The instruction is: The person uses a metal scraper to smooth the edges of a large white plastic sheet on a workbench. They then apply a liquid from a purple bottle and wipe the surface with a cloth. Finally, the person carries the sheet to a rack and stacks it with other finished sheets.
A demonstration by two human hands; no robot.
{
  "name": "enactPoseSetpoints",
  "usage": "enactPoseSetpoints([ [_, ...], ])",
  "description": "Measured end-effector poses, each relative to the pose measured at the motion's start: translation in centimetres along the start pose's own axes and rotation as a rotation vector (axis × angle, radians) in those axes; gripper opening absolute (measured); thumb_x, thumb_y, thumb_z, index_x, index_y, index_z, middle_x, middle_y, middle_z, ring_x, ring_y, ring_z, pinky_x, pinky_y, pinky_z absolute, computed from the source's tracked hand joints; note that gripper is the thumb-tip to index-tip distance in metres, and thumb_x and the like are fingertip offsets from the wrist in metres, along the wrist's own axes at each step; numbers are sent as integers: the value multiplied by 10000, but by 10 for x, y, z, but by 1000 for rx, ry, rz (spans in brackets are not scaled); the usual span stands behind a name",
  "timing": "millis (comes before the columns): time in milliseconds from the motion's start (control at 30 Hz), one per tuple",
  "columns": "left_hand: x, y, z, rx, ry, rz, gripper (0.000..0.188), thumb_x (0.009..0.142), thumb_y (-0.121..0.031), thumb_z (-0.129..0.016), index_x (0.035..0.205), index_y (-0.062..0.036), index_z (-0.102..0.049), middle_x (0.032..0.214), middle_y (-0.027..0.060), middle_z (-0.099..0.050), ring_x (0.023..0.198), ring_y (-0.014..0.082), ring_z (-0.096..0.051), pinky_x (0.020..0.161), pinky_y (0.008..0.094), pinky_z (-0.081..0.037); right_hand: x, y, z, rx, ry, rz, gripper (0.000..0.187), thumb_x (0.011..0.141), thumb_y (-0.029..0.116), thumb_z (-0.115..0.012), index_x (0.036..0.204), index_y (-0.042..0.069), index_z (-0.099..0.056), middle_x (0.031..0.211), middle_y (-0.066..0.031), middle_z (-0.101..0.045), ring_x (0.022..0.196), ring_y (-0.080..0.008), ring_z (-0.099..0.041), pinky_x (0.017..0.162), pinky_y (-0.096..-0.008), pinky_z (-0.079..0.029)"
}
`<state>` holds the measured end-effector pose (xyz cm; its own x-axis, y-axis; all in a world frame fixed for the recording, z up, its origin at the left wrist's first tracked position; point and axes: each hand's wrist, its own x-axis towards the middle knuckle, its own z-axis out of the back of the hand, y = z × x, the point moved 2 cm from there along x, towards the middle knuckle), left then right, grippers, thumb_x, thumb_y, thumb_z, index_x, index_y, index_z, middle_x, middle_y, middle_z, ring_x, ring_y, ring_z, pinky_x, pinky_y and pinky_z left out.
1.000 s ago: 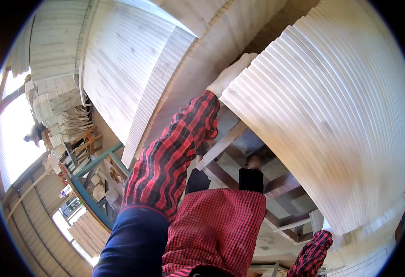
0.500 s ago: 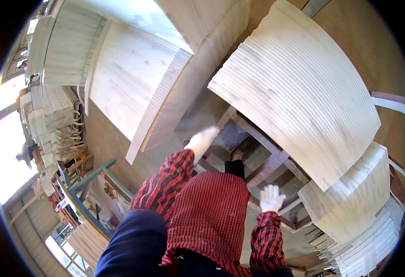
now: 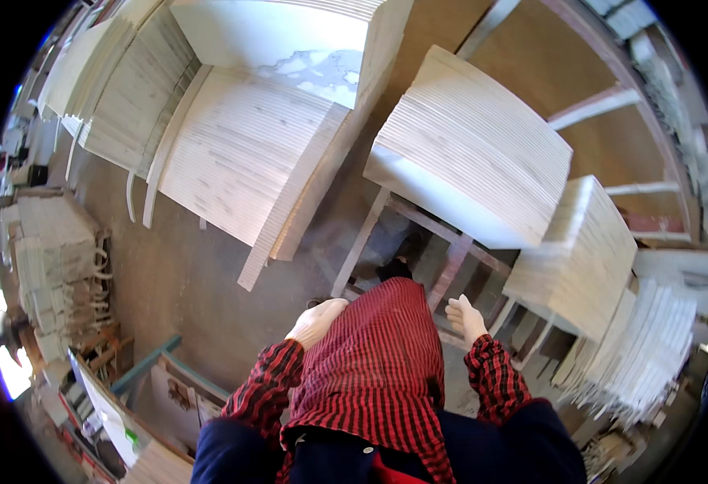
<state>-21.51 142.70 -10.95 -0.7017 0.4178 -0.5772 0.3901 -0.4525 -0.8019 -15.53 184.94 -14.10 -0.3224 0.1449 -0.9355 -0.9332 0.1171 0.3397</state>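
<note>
My left hand (image 3: 315,323), in a white glove, is by the left edge of my red-and-black checked apron (image 3: 374,347); its fingertips are not clear against the cloth. On the apron's other side is my right hand (image 3: 466,318), also gloved in white, with its fingers curled in and nothing seen in them. Ahead of both hands a stack of pale wooden boards (image 3: 471,149) lies on a wooden frame stand (image 3: 456,270). Neither hand touches the boards. One of my feet shows partly below the stand's edge.
A larger stack of pale boards (image 3: 241,153) is at the upper left, with a long strip (image 3: 293,194) along its edge. More boards (image 3: 576,258) and bundled slats (image 3: 640,355) stand at the right. A blue-green frame (image 3: 146,367) is at the lower left.
Both hands have drawn nearer my body, the left down to the apron's edge. The right hand's spread fingers have curled in. My view has shifted, so the board stacks appear farther off.
</note>
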Motion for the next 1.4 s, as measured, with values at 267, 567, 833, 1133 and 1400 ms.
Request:
enactPoseSetpoints([
  [267, -269, 143, 83, -351, -611, 379, 505, 1011, -401, -538, 1314, -12, -645, 1262, 91, -690, 1177, 190, -616, 1048, 311, -430, -21, -119, -70, -563, 57, -47, 595, 993, 552, -477, 1212, 44, -697, 1108, -82, -703, 870, -216, -594, 760, -366, -468],
  [567, -421, 321, -10, -851, -820, 646, 508, 1023, -425, -520, 1289, -10, -641, 1231, 90, -673, 1157, 200, -596, 1021, 348, -426, -78, -10, -264, -947, 115, 365, 595, 962, 586, -471, 1095, 69, -733, 1023, -116, -750, 1001, -279, -680, 890, -390, -495],
  [833, -409, 338, -77, -1282, -828, 476, 621, 996, -470, -538, 1371, 24, -558, 1373, 186, -608, 1280, 289, -564, 1067, 403, -431, -34, 16, -369, -1415, 284, 590, 628, 1013, 557, -394, 1198, 43, -704, 1221, -223, -680, 1180, -400, -613, 1029, -462, -444],
  [1133, -403, 364, 0, -1422, -943, 441, 615, 992, -463, -554, 1365, 25, -562, 1366, 196, -609, 1257, 298, -576, 1070, 408, -431, -10, 79, -441, -1416, 312, 602, 622, 990, 584, -436, 1169, 70, -737, 1073, -144, -749, 1041, -295, -676, 971, -403, -480],
  [1400, -383, 291, 178, -498, -746, 416, 353, 1030, -291, -489, 1236, -43, -632, 1205, 106, -671, 1153, 173, -591, 1015, 321, -446, -15, 139, -525, -1333, 223, 576, 655, 943, 629, -471, 1111, 61, -751, 1090, -173, -740, 1077, -309, -674, 962, -419, -482],
])
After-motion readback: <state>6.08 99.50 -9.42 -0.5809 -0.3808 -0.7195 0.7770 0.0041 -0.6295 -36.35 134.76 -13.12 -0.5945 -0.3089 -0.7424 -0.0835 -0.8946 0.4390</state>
